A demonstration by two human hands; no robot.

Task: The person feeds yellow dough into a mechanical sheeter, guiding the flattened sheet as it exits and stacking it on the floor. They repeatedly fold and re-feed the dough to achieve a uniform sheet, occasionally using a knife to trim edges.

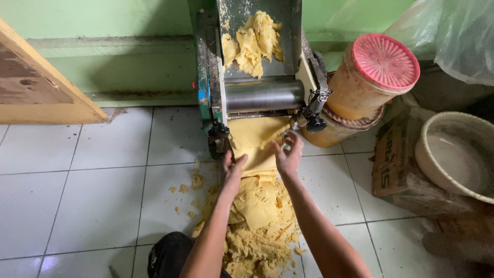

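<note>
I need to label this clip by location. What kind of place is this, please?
Probably a small, informal food workshop, working at floor level. A metal roller machine presses yellow dough into a sheet onto the white tiled floor; both hands guide it. A pink-lidded jar and basin stand nearby.

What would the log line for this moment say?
left hand: on dough sheet | right hand: on sheet edge | roller: feeding sheet out | pile: on floor

Dough pile (260,226) cut off by bottom edge. Basin (455,154) cropped at right edge. Roller machine (257,77) top beyond frame. Dough sheet (254,136) partly behind hands.
</note>
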